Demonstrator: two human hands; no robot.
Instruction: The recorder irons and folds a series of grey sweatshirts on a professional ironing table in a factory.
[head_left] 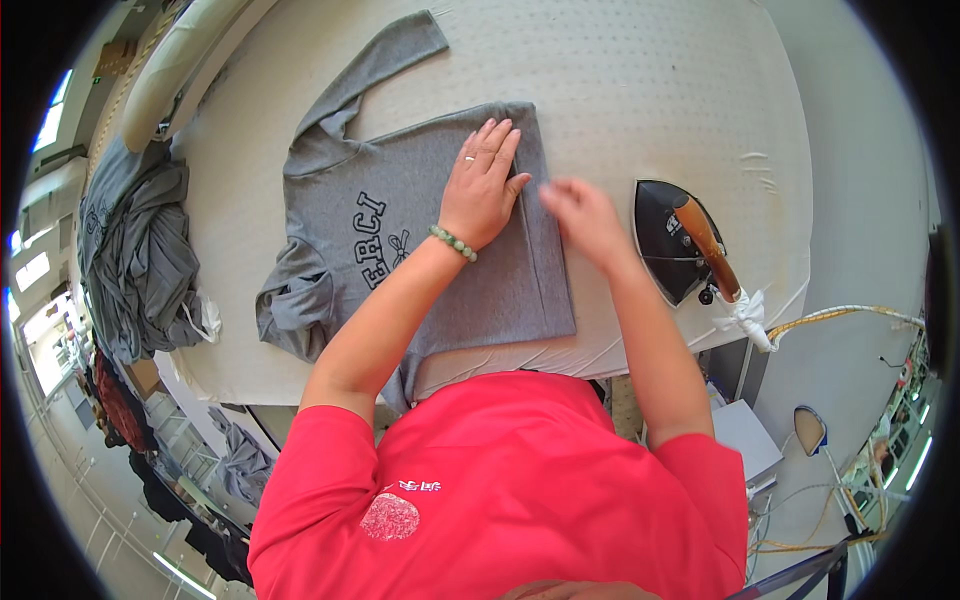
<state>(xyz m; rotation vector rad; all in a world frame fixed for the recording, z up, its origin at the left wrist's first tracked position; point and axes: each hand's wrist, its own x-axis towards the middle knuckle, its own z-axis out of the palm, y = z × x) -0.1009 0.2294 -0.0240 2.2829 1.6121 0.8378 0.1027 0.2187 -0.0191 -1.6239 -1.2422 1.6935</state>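
A grey sweatshirt [450,290] with dark lettering lies spread on a pale padded pressing table [620,80], its collar end toward the left and its hem toward the right. One sleeve reaches to the far side, and the near sleeve lies bunched. My left hand [482,190] rests flat on the cloth near the hem, fingers straight and open, with a green bead bracelet [453,243] at the wrist. Just right of the hem is my right hand [588,218], its fingers partly curled and smeared by motion. Whether it touches the cloth or holds anything is unclear.
To the right stands a black iron [665,240] with a wooden handle, its cord [850,312] running off to the right. A heap of grey garments [135,250] hangs over the table's left edge. Below right sits a white box [745,440] among cables.
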